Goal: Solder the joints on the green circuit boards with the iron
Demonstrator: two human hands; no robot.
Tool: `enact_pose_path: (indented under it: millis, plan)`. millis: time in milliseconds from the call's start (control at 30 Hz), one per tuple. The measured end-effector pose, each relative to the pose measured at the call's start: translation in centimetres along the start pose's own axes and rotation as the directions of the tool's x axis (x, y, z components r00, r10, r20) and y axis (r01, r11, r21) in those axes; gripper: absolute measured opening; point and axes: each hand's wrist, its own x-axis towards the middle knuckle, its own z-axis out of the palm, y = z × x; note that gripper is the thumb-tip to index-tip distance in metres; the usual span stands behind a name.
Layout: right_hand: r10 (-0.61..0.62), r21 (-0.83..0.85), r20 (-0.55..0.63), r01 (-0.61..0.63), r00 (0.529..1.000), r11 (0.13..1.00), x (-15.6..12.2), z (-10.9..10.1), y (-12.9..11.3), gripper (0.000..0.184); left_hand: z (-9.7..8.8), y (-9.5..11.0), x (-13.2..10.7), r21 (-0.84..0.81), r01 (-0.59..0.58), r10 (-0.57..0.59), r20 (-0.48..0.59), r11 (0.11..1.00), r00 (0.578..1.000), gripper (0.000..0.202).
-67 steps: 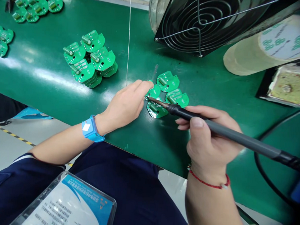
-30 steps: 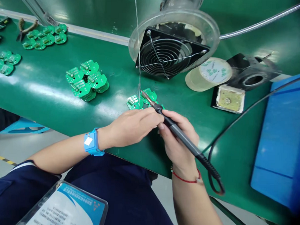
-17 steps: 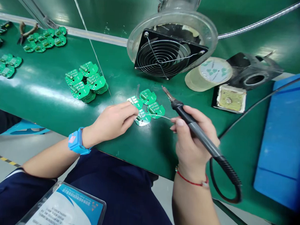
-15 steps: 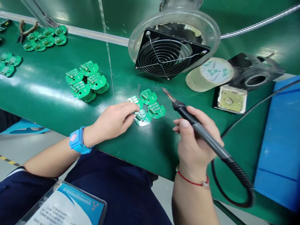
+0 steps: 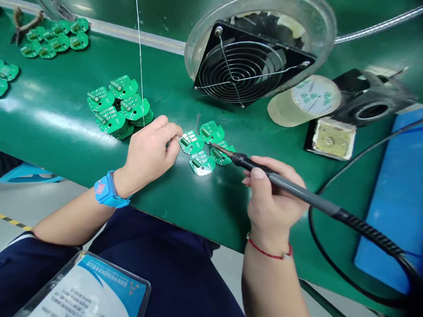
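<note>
My right hand [image 5: 276, 198] grips a soldering iron [image 5: 294, 188] by its dark handle. The iron's tip reaches the middle of a small green circuit board panel [image 5: 201, 162], between its rounded boards; whether it touches is hard to tell. At the panel's left edge, my left hand [image 5: 154, 149] is closed in a pinch on thin solder wire [image 5: 139, 48], which runs down from above into the hand. The wire's end at the fingertips is too fine to make out. A blue strap is on my left wrist.
Left of my hands lies a stack of circuit boards [image 5: 110, 119], with more boards [image 5: 58, 39] and pliers [image 5: 26, 24] farther back. A fan [image 5: 236, 75] stands behind the panel. To the right are a tape roll [image 5: 305, 102], an iron stand with sponge [image 5: 331, 138] and a blue bin [image 5: 392, 199].
The soldering iron's tip has moved left and down onto the panel area. My left hand has drawn back slightly left, and the solder wire above it now shows as a taut line.
</note>
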Motion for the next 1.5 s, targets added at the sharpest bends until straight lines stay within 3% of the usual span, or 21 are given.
enact_pose_path:
  millis: [567, 1000, 1500]
  plan:
    - [0.023, -0.03, 0.014, -0.023, 1.0, 0.999, -0.1, 0.0, -0.1, 0.02, 0.8, 0.8, 0.4, 0.102, -0.089, 0.074, 0.141, 0.991, 0.987, 0.026]
    - [0.044, -0.061, 0.031, -0.042, 0.999, 0.997, -0.1, 0.0, -0.1, 0.023, 1.2, 1.0, 1.0, 0.181, -0.119, 0.085, 0.181, 0.976, 0.98, 0.028]
    - [0.036, -0.08, 0.044, -0.032, 0.998, 0.996, -0.1, -0.1, 0.2, 0.025, 1.7, 1.4, 1.0, 0.163, -0.16, 0.113, 0.264, 0.974, 0.958, 0.028]
